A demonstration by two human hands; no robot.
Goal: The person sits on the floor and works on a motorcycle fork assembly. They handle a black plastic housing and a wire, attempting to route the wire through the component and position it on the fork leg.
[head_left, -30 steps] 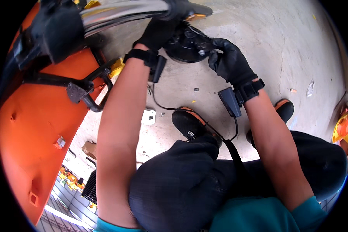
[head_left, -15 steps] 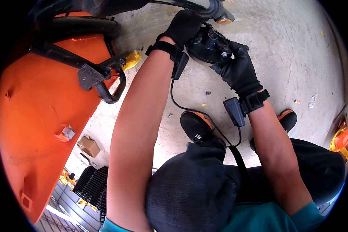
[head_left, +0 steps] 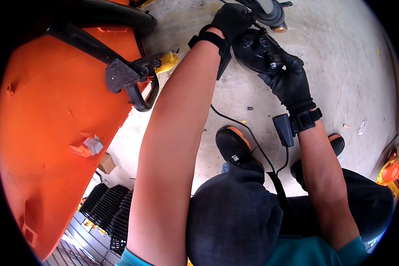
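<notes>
Head view: a black round drum [head_left: 248,53] sits at the upper middle of the frame, between 2 gloved hands, a spring-like strand [head_left: 271,39] along its upper right side. It looks rigid and fairly heavy, perhaps slick if greasy; its rim seems the surest hold, clear of the strand and the silver bolt [head_left: 273,65]. The right hand [head_left: 292,82] has its fingers clamped on the lower right rim, beside the bolt. The left hand [head_left: 232,21] is at the upper left rim, fingers bunched; I cannot tell what they grip.

Just above, a silver tube [head_left: 265,5] and an amber reflector [head_left: 279,29] limit lifting. At left, a black frame [head_left: 82,43] and an orange panel [head_left: 62,93] make hard edges. Most room lies rightward, over the concrete floor [head_left: 341,66]; a thin cable [head_left: 242,118] loops below the hands and could snag.
</notes>
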